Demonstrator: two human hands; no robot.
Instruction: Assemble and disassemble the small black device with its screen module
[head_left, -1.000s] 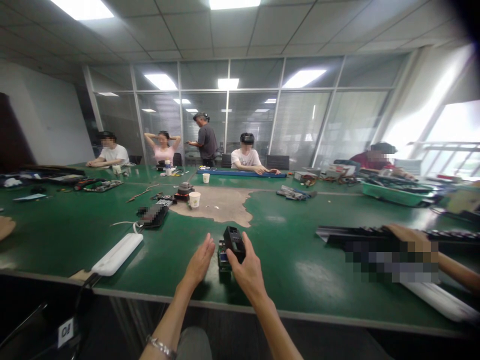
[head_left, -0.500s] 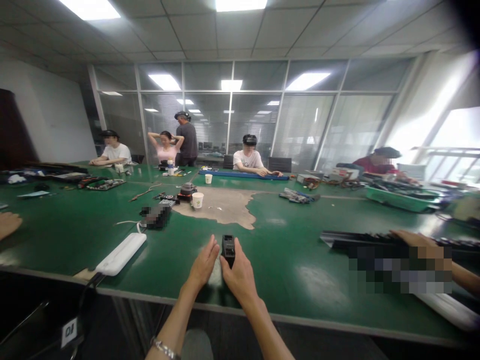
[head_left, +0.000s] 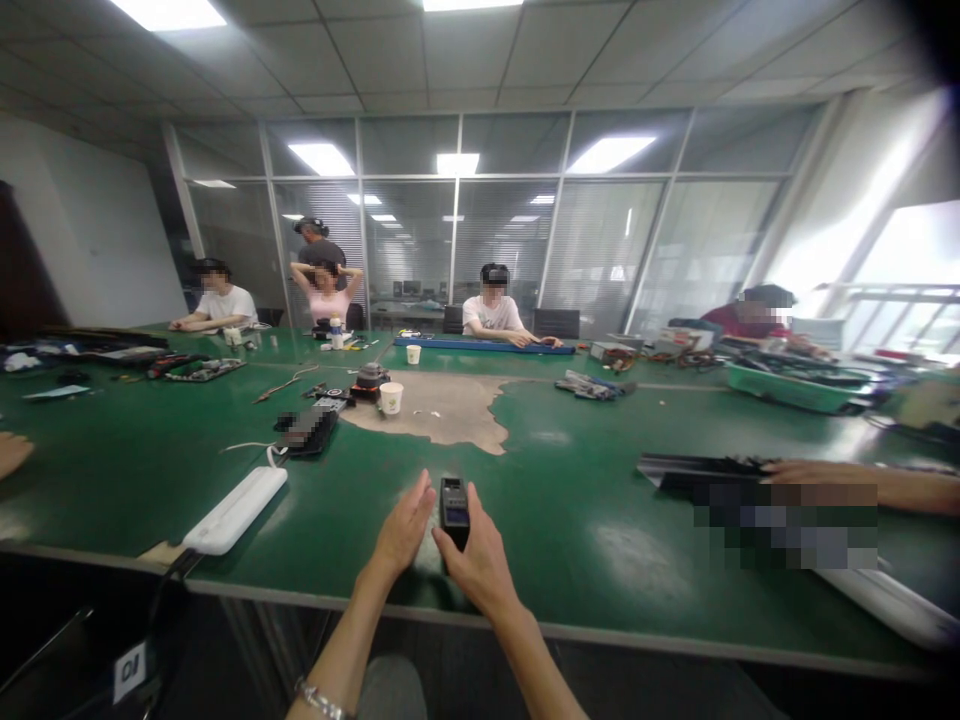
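Note:
My right hand [head_left: 474, 560] grips a small black boxy device [head_left: 454, 507] and holds it upright just above the green table [head_left: 570, 520], near the front edge. My left hand [head_left: 403, 528] is right beside it on the left, fingers stretched out and together, palm facing the device, holding nothing. Whether the left fingertips touch the device I cannot tell.
A white oblong case [head_left: 235, 509] lies at the front left, a black device [head_left: 307, 432] and a paper cup [head_left: 390, 397] behind it. A co-worker's arm [head_left: 862, 483] rests on black parts at the right. Several people sit around the far side.
The device has been turned from lying tilted with a green part showing to standing narrow and upright in my right hand. The standing person at the back walked left.

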